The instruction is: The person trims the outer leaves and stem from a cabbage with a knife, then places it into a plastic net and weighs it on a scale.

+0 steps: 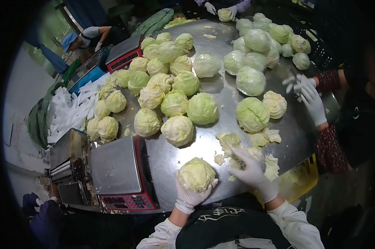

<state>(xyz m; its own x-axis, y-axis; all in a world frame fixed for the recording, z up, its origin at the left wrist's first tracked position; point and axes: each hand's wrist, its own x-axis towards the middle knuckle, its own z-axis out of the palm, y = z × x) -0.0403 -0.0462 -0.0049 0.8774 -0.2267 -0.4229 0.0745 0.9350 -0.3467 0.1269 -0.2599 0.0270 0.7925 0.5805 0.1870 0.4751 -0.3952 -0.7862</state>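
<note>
One cabbage [196, 174] rests in the left hand [190, 196], lower centre, fingers curled beneath, presumably for support; I record the right hand [253, 172], fingers parted, beside loose leaves [271, 167].

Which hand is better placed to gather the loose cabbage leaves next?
Probably the right hand: it is beside the loose cabbage leaves and appears empty, while the left hand holds a cabbage head.

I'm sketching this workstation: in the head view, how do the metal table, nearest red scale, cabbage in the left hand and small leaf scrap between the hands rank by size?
Largest to smallest:
1. Metal table
2. Nearest red scale
3. Held cabbage
4. Small leaf scrap
No two look alike; the gaps are wide.
</note>
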